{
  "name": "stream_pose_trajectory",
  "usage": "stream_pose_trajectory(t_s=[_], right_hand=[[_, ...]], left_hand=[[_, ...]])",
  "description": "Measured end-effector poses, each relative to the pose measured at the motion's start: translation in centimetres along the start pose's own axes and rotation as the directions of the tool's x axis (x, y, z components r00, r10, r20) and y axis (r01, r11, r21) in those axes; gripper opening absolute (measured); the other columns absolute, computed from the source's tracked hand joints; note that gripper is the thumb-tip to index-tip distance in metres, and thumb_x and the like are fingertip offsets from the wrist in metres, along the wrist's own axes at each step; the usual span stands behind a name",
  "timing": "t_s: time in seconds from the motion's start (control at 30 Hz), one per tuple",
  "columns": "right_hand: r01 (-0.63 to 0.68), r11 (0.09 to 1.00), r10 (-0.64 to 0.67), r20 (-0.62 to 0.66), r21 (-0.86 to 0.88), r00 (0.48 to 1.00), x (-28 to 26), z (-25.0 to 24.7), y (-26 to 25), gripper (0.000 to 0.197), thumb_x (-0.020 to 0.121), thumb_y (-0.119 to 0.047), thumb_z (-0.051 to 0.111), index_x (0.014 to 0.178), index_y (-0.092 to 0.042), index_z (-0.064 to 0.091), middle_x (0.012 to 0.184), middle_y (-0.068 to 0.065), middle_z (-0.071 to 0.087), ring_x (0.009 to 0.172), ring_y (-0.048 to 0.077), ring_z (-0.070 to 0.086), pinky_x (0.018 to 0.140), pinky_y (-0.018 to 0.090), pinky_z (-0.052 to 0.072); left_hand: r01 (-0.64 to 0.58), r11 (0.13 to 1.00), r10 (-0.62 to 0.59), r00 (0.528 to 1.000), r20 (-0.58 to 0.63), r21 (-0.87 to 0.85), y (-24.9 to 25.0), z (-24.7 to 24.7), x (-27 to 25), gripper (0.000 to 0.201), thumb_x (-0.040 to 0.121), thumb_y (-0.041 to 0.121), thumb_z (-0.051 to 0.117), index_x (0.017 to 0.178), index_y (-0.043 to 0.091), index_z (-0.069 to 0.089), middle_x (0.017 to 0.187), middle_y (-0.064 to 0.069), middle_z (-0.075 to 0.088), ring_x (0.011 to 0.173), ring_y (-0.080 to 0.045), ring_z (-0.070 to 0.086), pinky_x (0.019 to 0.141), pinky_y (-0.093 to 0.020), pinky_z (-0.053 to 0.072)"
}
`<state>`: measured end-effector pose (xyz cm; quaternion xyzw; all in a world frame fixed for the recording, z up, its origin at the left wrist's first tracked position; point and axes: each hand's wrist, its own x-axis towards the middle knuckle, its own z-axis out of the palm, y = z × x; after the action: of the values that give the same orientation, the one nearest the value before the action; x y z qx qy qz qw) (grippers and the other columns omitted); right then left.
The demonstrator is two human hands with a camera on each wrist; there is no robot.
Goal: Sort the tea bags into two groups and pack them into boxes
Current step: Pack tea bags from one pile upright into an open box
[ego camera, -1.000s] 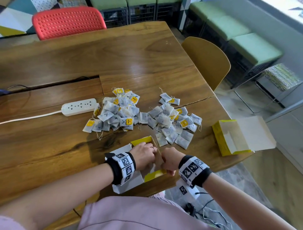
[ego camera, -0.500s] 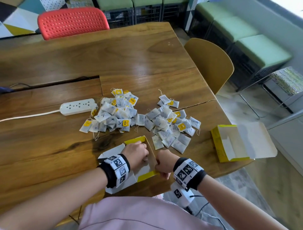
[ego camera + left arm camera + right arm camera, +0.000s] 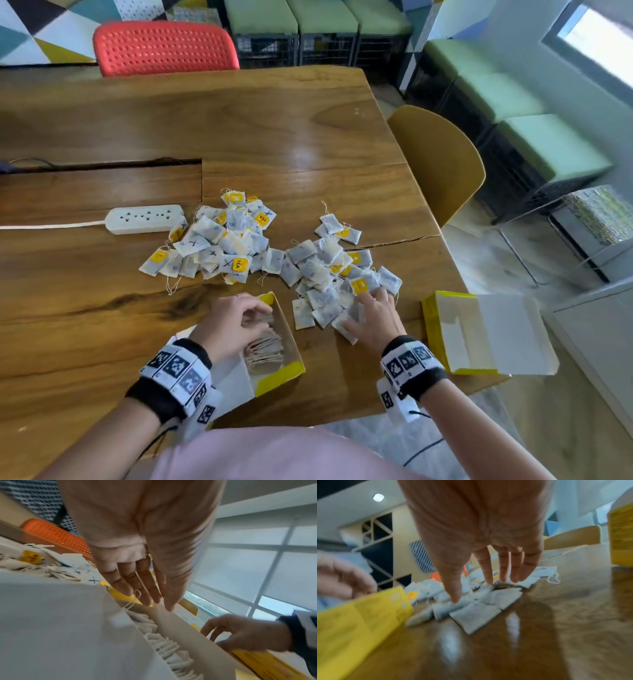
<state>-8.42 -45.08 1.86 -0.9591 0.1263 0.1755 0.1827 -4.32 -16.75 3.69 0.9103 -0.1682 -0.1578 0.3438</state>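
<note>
Two loose heaps of tea bags lie mid-table: a left heap with X marks and a right heap. Nearest me stands an open yellow box with a row of packed tea bags inside. My left hand hovers over that box with its fingers straight, tips at the far wall, holding nothing. My right hand is spread on the near edge of the right heap, fingertips pressing on flat tea bags. A second yellow box lies open to the right.
A white power strip with its cord lies left of the heaps. A red chair stands at the far side and a yellow chair at the right. The table edge runs close beside the second box.
Both hands were curled together at the near box. My right hand has left it and reached right onto the right heap, and my left hand has opened over the packed bags.
</note>
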Motion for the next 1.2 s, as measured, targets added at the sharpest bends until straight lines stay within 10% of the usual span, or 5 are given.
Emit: stream_pose_trajectory(t_s=[0.3, 0.53, 0.67, 0.8, 1.2], right_hand=[[0.061, 0.995, -0.057, 0.042, -0.077, 0.997, -0.1, 1.4, -0.4, 0.046, 0.085, 0.003, 0.044, 0.130, -0.004, 0.038, 0.125, 0.014, 0.043, 0.119, 0.031, 0.042, 0.099, 0.034, 0.039], [-0.152, 0.670, -0.054, 0.252, 0.727, 0.966, -1.3, -1.4, -0.7, 0.016, 0.083, -0.012, 0.070, 0.092, -0.005, 0.059, 0.087, 0.013, 0.065, 0.083, 0.028, 0.064, 0.085, 0.054, 0.051], [0.068, 0.691, -0.103, 0.006, 0.719, 0.995, -1.9, -1.7, -2.9, 0.034, 0.060, -0.029, 0.084, 0.083, -0.015, 0.064, 0.083, 0.006, 0.071, 0.081, 0.026, 0.069, 0.075, 0.040, 0.058], [0.262, 0.779, -0.145, -0.243, 0.570, 0.959, -2.2, -1.4, -5.8, 0.022, 0.067, -0.022, 0.085, 0.075, -0.011, 0.068, 0.073, -0.001, 0.067, 0.065, 0.011, 0.062, 0.063, 0.022, 0.053], [0.292, 0.670, -0.217, -0.196, 0.683, 0.956, -1.3, -1.7, -7.9, 0.015, 0.071, -0.029, 0.083, 0.072, -0.026, 0.069, 0.080, -0.006, 0.071, 0.077, 0.004, 0.067, 0.072, 0.022, 0.057]], left_hand=[[0.082, 0.983, -0.097, 0.992, -0.086, -0.164, 1.0, 0.7, -0.5, 0.017, 0.083, 0.018, 0.072, 0.096, 0.028, 0.069, 0.096, 0.014, 0.066, 0.081, 0.004, 0.062, 0.064, -0.008, 0.047], [0.078, 0.945, -0.094, 0.995, -0.034, -0.319, 3.0, 0.9, -0.3, 0.016, 0.086, 0.014, 0.070, 0.100, 0.021, 0.071, 0.098, 0.011, 0.068, 0.083, 0.003, 0.062, 0.066, -0.008, 0.047], [0.081, 0.906, -0.075, 0.997, 0.031, -0.416, 4.2, 1.3, 0.4, 0.015, 0.086, 0.025, 0.070, 0.100, 0.019, 0.072, 0.092, 0.007, 0.073, 0.080, -0.003, 0.067, 0.069, -0.017, 0.052], [0.252, 0.675, -0.106, 0.963, 0.247, -0.694, 5.2, 2.0, 1.2, 0.057, 0.069, 0.057, 0.073, 0.107, 0.014, 0.067, 0.100, -0.003, 0.074, 0.094, -0.019, 0.069, 0.076, -0.028, 0.056], [0.308, 0.209, -0.160, 0.947, 0.278, -0.928, 5.5, 0.9, 2.1, 0.026, 0.092, 0.009, 0.052, 0.116, 0.001, 0.060, 0.114, -0.014, 0.069, 0.099, -0.018, 0.068, 0.083, -0.025, 0.056]])
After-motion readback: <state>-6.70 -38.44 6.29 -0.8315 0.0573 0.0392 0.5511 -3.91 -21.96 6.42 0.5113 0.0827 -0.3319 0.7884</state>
